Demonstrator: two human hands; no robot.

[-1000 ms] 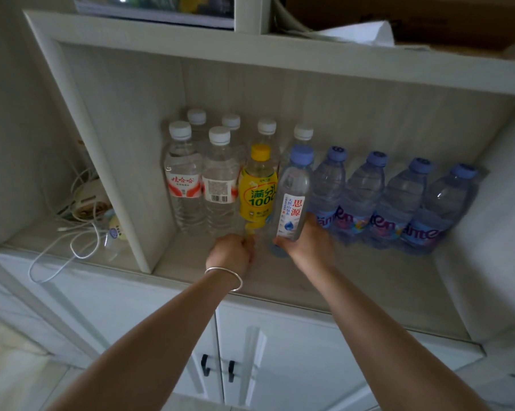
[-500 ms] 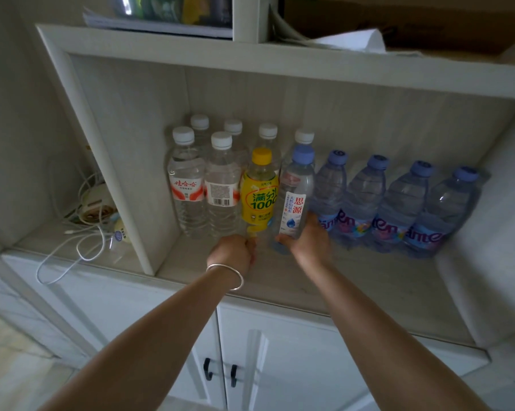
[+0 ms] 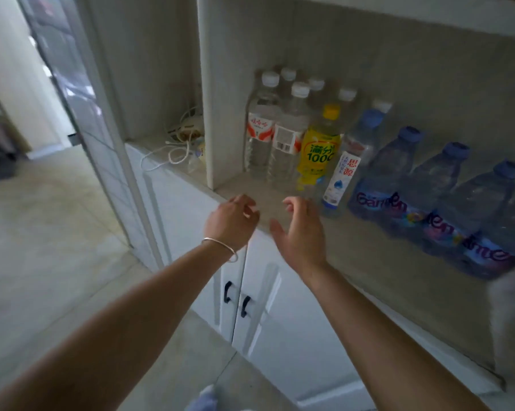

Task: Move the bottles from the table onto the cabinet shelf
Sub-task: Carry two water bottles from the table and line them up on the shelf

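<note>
Bottles (image 3: pixel 318 149) stand upright on the cabinet shelf (image 3: pixel 354 232), caps up. The left hand (image 3: pixel 231 223) and right hand (image 3: pixel 299 232) hover empty, fingers loosely curled.

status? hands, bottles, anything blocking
Left hand and right hand empty, fingers loose, off the bottles. Yellow bottle and white-label bottle upright on the shelf. Nothing in the way.
</note>
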